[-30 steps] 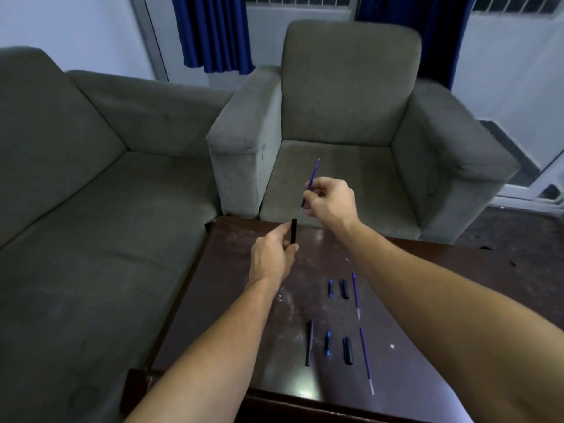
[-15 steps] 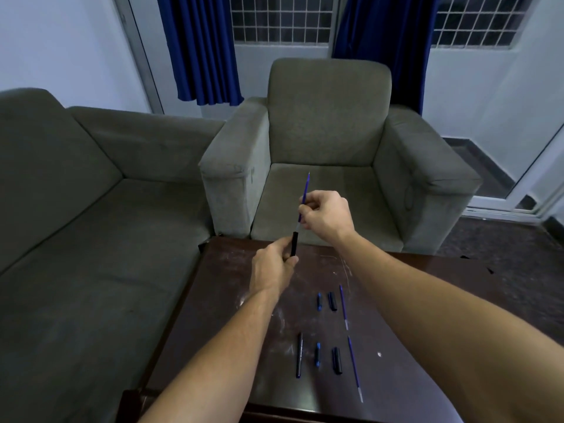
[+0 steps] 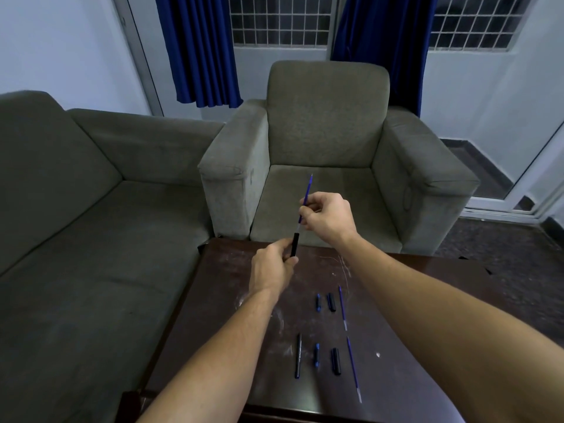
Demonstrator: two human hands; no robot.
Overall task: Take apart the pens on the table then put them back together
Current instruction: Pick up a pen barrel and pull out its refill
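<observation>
The refill (image 3: 306,198) is held above the far edge of the surface (image 3: 396,300), its long axis steep and leaning up and away toward the armchair (image 3: 329,141). Its lower end meets the open top of the black barrel (image 3: 294,244), which stands nearly upright. The right hand (image 3: 328,218) has its grip pinched closed on the refill near its middle. The left hand (image 3: 271,270) has its grip closed around the lower barrel.

The surface is a dark brown, scuffed tabletop. Seven loose parts lie on it in two rows, all pointing roughly away from the person. Far row: one blue piece (image 3: 318,302), one black piece (image 3: 331,301), one refill (image 3: 342,307). Near row: one black barrel (image 3: 298,355), one blue piece (image 3: 317,355), one black piece (image 3: 336,361), one refill (image 3: 354,369).

A grey sofa (image 3: 76,209) stands left of the surface, the grey armchair beyond it. Two blue curtains (image 3: 198,50) hang beside grilled windows (image 3: 280,19).
</observation>
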